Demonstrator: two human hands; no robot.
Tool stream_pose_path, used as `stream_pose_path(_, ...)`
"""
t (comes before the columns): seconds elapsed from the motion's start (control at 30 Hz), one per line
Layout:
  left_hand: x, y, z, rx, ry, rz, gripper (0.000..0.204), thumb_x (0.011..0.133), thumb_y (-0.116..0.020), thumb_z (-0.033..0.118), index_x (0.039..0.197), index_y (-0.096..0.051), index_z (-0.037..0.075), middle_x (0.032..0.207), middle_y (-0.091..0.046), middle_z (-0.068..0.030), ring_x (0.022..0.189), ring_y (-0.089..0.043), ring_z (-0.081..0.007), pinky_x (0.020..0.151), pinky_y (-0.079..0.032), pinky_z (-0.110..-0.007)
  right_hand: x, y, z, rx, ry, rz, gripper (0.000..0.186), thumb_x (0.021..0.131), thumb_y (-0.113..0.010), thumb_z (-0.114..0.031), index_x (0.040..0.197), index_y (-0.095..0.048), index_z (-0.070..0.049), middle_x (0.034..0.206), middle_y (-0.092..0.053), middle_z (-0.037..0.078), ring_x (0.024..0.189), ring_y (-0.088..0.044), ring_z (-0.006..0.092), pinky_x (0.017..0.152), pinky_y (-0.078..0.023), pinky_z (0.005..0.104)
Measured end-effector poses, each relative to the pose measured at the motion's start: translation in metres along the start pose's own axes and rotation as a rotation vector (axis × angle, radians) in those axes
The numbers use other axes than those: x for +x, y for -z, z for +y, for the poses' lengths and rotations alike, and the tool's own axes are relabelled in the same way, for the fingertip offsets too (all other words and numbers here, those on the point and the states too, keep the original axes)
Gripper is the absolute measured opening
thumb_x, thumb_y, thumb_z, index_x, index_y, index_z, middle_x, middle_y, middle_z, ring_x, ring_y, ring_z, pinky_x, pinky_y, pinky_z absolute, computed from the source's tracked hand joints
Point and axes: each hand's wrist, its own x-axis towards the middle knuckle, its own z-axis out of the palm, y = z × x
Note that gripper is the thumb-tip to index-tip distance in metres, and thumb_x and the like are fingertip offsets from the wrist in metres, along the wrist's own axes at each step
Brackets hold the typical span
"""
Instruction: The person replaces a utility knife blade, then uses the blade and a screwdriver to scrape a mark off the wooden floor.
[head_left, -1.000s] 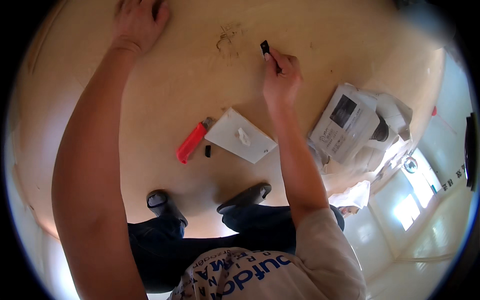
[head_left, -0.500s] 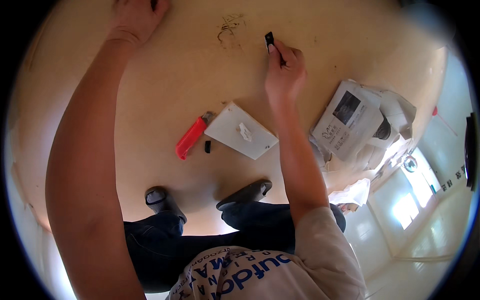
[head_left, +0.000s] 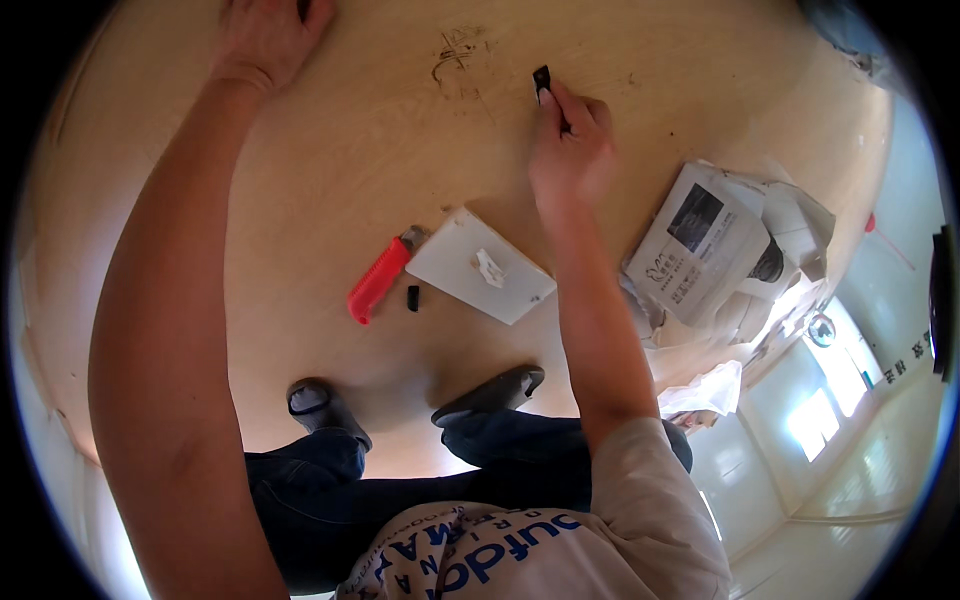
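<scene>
My right hand (head_left: 572, 145) pinches a small flat black piece (head_left: 542, 78) between thumb and fingers. A spot that looks like a hole shows near its end. The piece is close to the tan board-like surface (head_left: 330, 190), right of some dark scratchy marks (head_left: 458, 55). At the upper left, my left hand (head_left: 262, 40) lies against the surface, its fingertips cut off by the picture's edge. Between my arms lie a red utility knife (head_left: 378, 282), a small black piece (head_left: 413, 298) and a white rectangular block (head_left: 485, 268) with a torn white scrap (head_left: 489, 268) on top.
Right of my forearm lies a flattened, torn printed carton (head_left: 700, 245), with crumpled white plastic (head_left: 708, 388) below it. My slippered feet (head_left: 325, 405) stand close behind the knife and block. A bluish object (head_left: 845, 40) sits at the upper right rim.
My right hand and its black piece have barely shifted. A bluish object at the upper right rim shows more clearly now than the pale blur there before.
</scene>
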Motion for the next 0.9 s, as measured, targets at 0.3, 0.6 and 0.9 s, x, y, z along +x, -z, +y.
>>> stream_pose_path(0.3, 0.0, 0.005, 0.002, 0.001, 0.001, -0.001, 0.048, 0.096, -0.053, 0.022, 0.142, -0.056, 0.009, 0.155, -0.049, -0.0151, 0.147, -0.041, -0.037, 0.125, -0.029, -0.053, 0.007, -0.001, -0.015, -0.01, -0.015, 0.0, 0.017, 0.091, -0.079, -0.018, 0.105, -0.083, -0.01, 0.088, -0.068, 0.008, 0.077, -0.068, 0.025, 0.066, -0.055, 0.0389)
stream_pose_path(0.6, 0.0, 0.004, 0.0, -0.01, -0.001, -0.012, 0.05, 0.096, -0.053, 0.024, 0.143, -0.055, 0.007, 0.156, -0.048, -0.0166, 0.148, -0.039, -0.0379, 0.125, -0.027, -0.053, 0.012, -0.01, -0.009, 0.022, 0.061, 0.022, 0.015, 0.091, -0.079, -0.016, 0.105, -0.084, -0.011, 0.088, -0.067, 0.009, 0.074, -0.067, 0.0258, 0.065, -0.054, 0.0384)
stream_pose_path(0.9, 0.001, 0.004, 0.002, -0.009, 0.022, -0.037, 0.052, 0.097, -0.053, 0.025, 0.146, -0.054, 0.007, 0.158, -0.046, -0.0162, 0.15, -0.037, -0.0379, 0.126, -0.026, -0.053, 0.007, -0.009, 0.0, 0.045, 0.108, 0.001, 0.017, 0.091, -0.078, -0.017, 0.107, -0.083, -0.012, 0.088, -0.067, 0.008, 0.073, -0.066, 0.0255, 0.065, -0.054, 0.0388)
